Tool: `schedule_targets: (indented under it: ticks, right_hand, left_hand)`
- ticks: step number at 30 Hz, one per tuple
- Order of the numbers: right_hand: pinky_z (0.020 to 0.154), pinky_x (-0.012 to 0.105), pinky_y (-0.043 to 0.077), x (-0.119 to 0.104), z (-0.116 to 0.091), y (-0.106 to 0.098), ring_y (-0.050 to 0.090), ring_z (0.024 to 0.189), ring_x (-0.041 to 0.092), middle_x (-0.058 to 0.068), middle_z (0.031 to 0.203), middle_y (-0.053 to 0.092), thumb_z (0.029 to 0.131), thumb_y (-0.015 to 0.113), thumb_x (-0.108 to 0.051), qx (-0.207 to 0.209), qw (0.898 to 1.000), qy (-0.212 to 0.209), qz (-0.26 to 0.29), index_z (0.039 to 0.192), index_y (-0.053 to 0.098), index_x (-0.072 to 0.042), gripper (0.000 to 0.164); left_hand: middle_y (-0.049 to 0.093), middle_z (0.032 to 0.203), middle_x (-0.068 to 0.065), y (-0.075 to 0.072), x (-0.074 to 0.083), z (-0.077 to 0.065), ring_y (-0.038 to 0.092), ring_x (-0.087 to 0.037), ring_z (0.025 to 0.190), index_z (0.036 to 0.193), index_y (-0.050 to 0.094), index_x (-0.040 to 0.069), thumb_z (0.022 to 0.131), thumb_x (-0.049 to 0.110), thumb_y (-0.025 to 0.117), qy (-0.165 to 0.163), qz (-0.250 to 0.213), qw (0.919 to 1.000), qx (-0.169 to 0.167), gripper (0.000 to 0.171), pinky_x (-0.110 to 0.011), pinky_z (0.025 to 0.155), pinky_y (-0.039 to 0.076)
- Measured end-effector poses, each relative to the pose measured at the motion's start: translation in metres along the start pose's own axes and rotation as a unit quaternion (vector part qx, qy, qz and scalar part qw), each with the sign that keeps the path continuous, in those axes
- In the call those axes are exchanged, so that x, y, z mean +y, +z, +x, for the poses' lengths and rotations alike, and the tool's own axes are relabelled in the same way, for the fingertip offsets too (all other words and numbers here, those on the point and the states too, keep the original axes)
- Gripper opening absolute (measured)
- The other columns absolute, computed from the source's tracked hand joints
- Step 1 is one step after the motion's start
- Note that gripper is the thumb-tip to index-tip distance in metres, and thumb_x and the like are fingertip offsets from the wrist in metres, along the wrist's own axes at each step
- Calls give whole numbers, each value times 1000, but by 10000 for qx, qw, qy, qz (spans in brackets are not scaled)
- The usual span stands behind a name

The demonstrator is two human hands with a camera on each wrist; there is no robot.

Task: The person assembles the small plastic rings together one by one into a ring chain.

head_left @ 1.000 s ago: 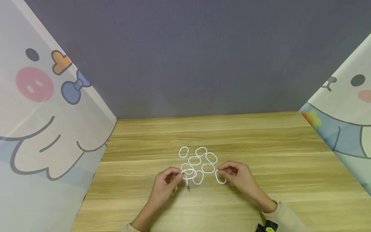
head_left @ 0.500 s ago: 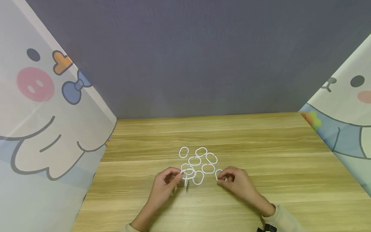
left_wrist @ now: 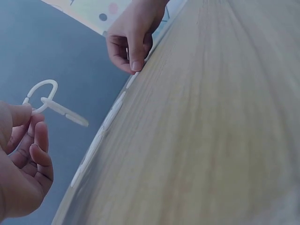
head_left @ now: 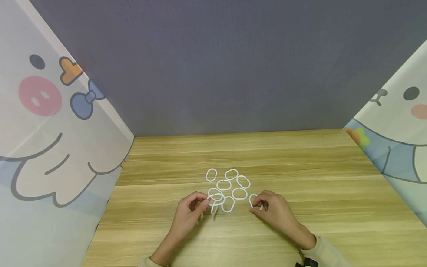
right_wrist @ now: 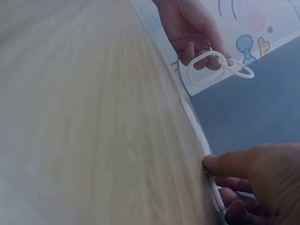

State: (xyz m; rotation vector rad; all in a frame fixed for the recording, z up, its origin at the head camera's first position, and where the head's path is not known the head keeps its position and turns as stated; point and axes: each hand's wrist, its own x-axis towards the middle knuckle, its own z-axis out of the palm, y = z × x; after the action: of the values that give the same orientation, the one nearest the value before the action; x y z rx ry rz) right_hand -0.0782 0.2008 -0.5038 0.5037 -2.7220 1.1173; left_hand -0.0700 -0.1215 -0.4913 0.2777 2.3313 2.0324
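Observation:
My left hand (head_left: 191, 211) pinches a white oval split ring (left_wrist: 43, 81) between thumb and fingers, above the table. A second white oval ring (left_wrist: 65, 112) is linked through it and hangs down. On the right, my right hand (head_left: 278, 213) pinches another oval ring (head_left: 253, 195), which lies at the table surface; the fingers partly cover it. Between and beyond the hands, several loose white oval rings (head_left: 206, 175) lie flat in a loose cluster. Small gaps show in some of them.
The wooden table (head_left: 300, 163) reaches back to a grey panel (head_left: 233, 74). Cartoon-printed side panels stand at left (head_left: 110, 144) and right (head_left: 400, 155). A dark device (head_left: 311, 262) sits at the right wrist.
My right hand has moved slightly nearer, its thumb and fingers closing on the ring, which shifts a little to the right. The left hand stays put; its hanging ring swings slightly.

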Motion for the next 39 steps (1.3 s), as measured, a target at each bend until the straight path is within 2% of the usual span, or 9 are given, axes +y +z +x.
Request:
schedule_targets:
  ticks: [5,11,15,20,23,27,31,39]
  right_hand:
    - [57,21,41,-1,1,-1,46,66,-4,-18,81,61,78,101,-9,23,9996,-111,-272,81,75,-30,33]
    - [57,21,40,-2,1,-2,44,66,-5,-17,80,60,79,99,-7,-3,9986,-196,-500,80,74,-29,34]
    - [56,20,40,-3,0,-2,43,64,-7,-16,80,59,81,97,-6,-120,9977,-258,-614,81,73,-26,31]
    - [55,18,43,-2,-1,-3,47,67,-7,-12,91,63,82,94,-2,-138,9935,-804,-788,83,73,-20,28]
    - [55,15,43,0,-1,-1,48,69,-6,-8,101,64,79,95,0,16,9877,-1273,-905,83,72,-18,30]
    - [55,12,42,3,0,0,51,70,-6,-6,105,63,77,95,1,258,9824,-1568,-983,83,72,-17,31]
    - [53,12,40,3,1,-2,49,68,-7,-7,101,61,81,91,1,279,9823,-1509,-1070,86,71,-16,26]
    - [51,16,39,0,2,-8,43,66,-8,-11,90,57,91,85,-3,133,9861,-1134,-1206,93,68,-16,21]
  left_hand:
    - [73,90,-16,0,0,0,62,-12,73,108,78,0,104,6,77,-27,1,10000,54,8,-19,61,49]
    - [72,91,-22,0,-1,0,65,-22,74,109,78,-1,104,5,76,-80,28,9999,69,8,-19,61,49]
    - [72,91,-22,0,-1,0,65,-23,75,108,78,0,103,5,76,-92,29,9999,99,7,-19,61,50]
    - [72,91,-21,0,-1,1,65,-22,75,108,79,2,104,5,76,-168,-18,9998,123,6,-19,61,49]
    - [72,91,-21,0,-1,1,65,-22,74,108,79,2,104,5,76,-200,-30,9997,120,6,-19,60,49]
    - [73,91,-21,1,0,1,65,-22,74,107,79,3,104,6,76,-244,-28,9996,129,5,-19,60,49]
    - [73,92,-21,1,0,1,65,-22,74,107,79,4,104,6,77,-271,-40,9995,129,4,-19,60,49]
    - [72,93,-22,0,0,1,64,-22,73,108,79,4,105,7,76,-275,-54,9996,88,5,-18,60,48]
